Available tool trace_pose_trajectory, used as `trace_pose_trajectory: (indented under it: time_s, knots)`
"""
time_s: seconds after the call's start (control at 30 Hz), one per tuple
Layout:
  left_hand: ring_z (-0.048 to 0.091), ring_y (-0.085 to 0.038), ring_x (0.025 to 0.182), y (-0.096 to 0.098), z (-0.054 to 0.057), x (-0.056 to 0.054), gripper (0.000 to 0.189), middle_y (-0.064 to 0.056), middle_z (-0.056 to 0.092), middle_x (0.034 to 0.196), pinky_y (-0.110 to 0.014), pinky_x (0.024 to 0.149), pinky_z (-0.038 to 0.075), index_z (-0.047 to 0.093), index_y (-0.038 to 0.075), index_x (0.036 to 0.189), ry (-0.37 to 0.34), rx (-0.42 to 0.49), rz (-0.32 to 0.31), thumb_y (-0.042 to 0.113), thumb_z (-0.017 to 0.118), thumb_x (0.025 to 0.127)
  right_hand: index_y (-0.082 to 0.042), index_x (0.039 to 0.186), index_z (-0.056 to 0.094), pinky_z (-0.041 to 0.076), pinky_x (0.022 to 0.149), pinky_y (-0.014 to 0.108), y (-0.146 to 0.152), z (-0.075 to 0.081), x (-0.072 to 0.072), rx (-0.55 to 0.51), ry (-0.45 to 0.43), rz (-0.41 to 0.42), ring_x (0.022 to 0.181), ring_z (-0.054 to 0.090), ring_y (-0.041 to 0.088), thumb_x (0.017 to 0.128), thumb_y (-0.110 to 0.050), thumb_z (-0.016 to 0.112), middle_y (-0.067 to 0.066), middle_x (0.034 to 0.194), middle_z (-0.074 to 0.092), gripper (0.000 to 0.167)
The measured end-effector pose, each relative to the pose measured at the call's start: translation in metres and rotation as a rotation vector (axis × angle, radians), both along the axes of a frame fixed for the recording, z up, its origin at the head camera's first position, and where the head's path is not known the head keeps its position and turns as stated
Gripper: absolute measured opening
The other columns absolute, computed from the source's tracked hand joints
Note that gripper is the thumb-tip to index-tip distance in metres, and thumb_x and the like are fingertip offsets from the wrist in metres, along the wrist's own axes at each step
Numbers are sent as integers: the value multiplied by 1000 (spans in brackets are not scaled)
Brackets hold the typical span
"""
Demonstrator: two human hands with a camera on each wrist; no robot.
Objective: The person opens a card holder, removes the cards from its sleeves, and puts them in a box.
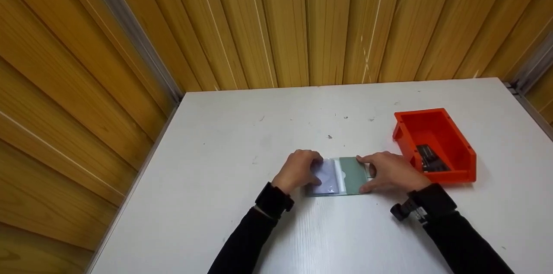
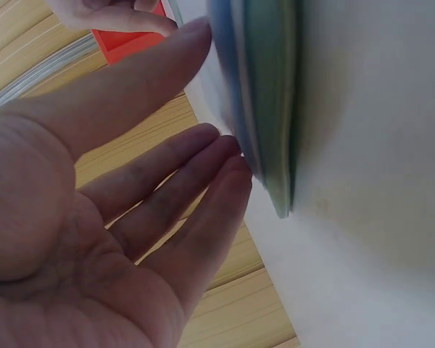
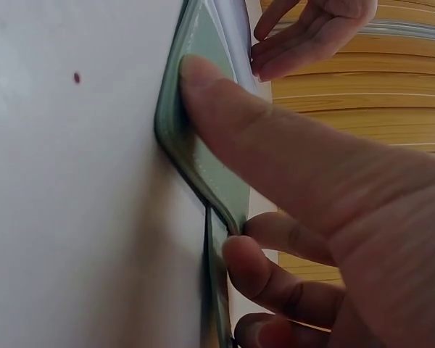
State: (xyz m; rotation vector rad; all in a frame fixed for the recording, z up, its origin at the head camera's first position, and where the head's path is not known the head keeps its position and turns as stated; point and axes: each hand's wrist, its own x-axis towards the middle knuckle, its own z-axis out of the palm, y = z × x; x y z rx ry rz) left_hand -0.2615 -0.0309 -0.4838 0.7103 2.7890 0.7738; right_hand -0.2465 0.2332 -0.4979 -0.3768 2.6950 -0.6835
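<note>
A green card holder (image 1: 355, 175) lies spread on the white table, with clear plastic sleeves and lavender inner leaves (image 1: 327, 176) on its left part. My left hand (image 1: 300, 171) rests at that left end, thumb and fingertips touching the leaves, its fingers nearly straight in the left wrist view. At the right end my right hand (image 1: 391, 172) grips the green part, thumb on the near edge and fingers at the far and right edges. In the right wrist view a lower green flap (image 3: 216, 279) sticks out under the curled fingers.
A red open-front bin (image 1: 466, 151) stands on the table just beyond my right hand, with dark flat items (image 1: 431, 159) inside. Yellow wood-look panels (image 1: 285, 23) close off the back and left of the white table (image 1: 224, 135).
</note>
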Motion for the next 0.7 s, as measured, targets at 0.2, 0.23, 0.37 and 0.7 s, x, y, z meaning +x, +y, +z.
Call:
trace_pose_trajectory:
  time_s: [0.2,0.23,0.37,0.7]
  knots:
    - [64,-21,102,-2,-1,-1,52,-8,76,113,-34,100,52,76,3,117,6,1,-3,1,94,69,-3,148,55,41,67,31,-3,0,-1,5,15,2,82,52,20,72,-36,96,4,83,58,93]
    - [64,-20,102,-2,-1,-1,52,-8,76,113,-34,99,52,76,4,118,7,-5,-4,1,94,69,-3,148,55,41,67,31,-3,0,-1,9,19,3,81,52,19,72,-36,96,3,82,58,92]
    - [66,-21,106,-1,-1,0,54,-8,75,117,-34,98,53,73,5,124,40,-34,-19,7,93,74,-3,148,55,40,66,30,-4,2,0,31,40,17,80,52,18,72,-36,96,2,82,58,92]
    - [46,-24,147,-26,32,-7,72,0,44,163,-49,120,38,46,28,157,422,-50,48,48,74,93,-12,145,61,55,67,34,15,50,13,-2,677,-50,91,55,25,80,-30,90,12,102,66,74]
